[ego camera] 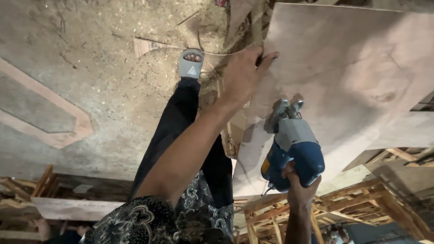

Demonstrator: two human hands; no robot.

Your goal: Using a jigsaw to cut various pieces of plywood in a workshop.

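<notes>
Our right hand (296,187) is closed around the handle of the blue jigsaw (294,151), centre-right, its nose against the plywood sheet (352,68). Our left hand (244,72) clamps the sheet's edge, upper centre. The saw looks heavy; the thin sheet would likely flex, so it is best held near the blade.

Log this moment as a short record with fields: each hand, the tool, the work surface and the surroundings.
Left hand: left hand pressed on the edge of the large pale plywood sheet, a thin dark object under its fingers.
Right hand: right hand closed around the blue and grey handheld power saw.
Tool: its front end rests on the sheet.
Foot: grey slide sandal on the sawdust-covered concrete floor.
Surroundings: wooden slat frames below the sheet.
</notes>
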